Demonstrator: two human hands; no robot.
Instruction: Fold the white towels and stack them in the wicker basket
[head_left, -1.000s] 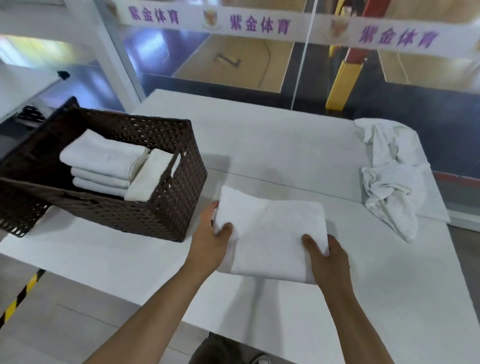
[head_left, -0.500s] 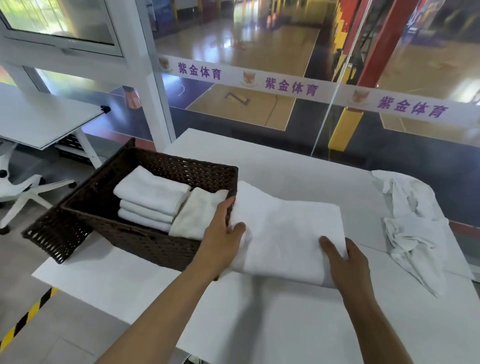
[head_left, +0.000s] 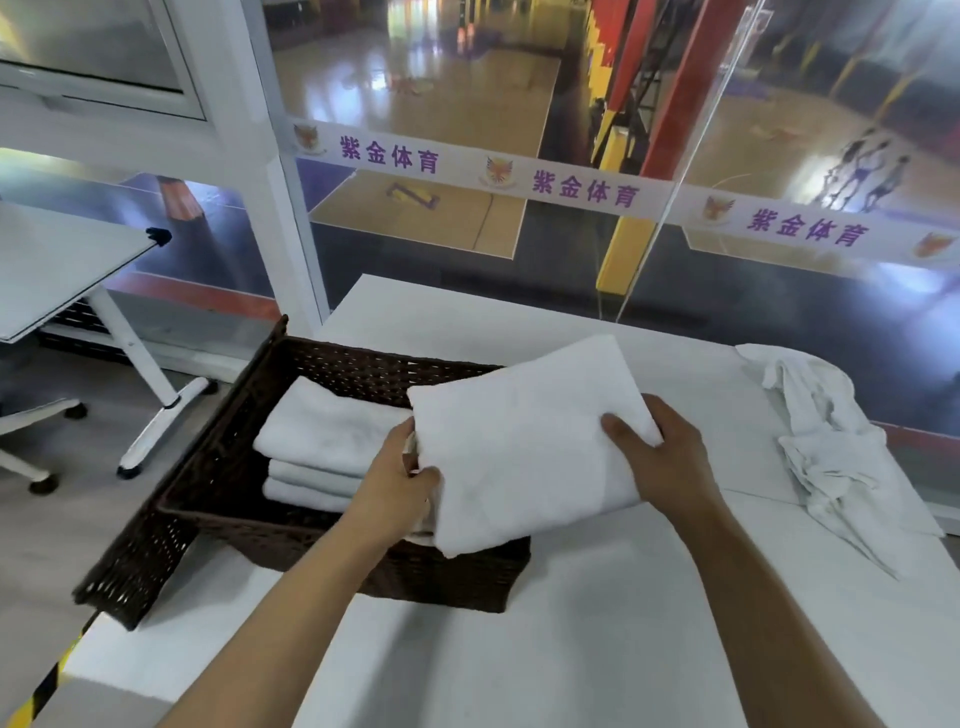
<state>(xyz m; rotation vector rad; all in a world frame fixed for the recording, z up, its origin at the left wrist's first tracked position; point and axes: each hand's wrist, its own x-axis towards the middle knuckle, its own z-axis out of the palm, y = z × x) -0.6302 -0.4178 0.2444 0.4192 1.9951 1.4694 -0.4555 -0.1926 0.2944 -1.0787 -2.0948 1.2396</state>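
Both hands held one folded white towel (head_left: 524, 441) between them: the left hand (head_left: 395, 488) gripped its left edge with the thumb on top and the fingers curled underneath, and the right hand (head_left: 665, 462) gripped its right edge the same way, thumb pressed on the upper face and fingers wrapped round the side. Neither hand was spread flat. The towel hung tilted in the air over the right part of the dark wicker basket (head_left: 311, 540), hiding that end of it and reaching out past the basket's right wall above the white table (head_left: 597, 649). The basket stood on the left end of this table, its left end jutting beyond the table's edge. Inside, on the left, lay a stack of three folded white towels (head_left: 327, 431), just beside the left hand. Farther right on the table, well apart from the basket, a crumpled white towel (head_left: 826, 452) lay unfolded near the far edge. Off to the left stood a second white table (head_left: 57, 260) on a slanted leg. Beyond both tables rose a glass wall crossed by a white banner (head_left: 571, 187) with purple characters, and behind it a shiny sports floor.
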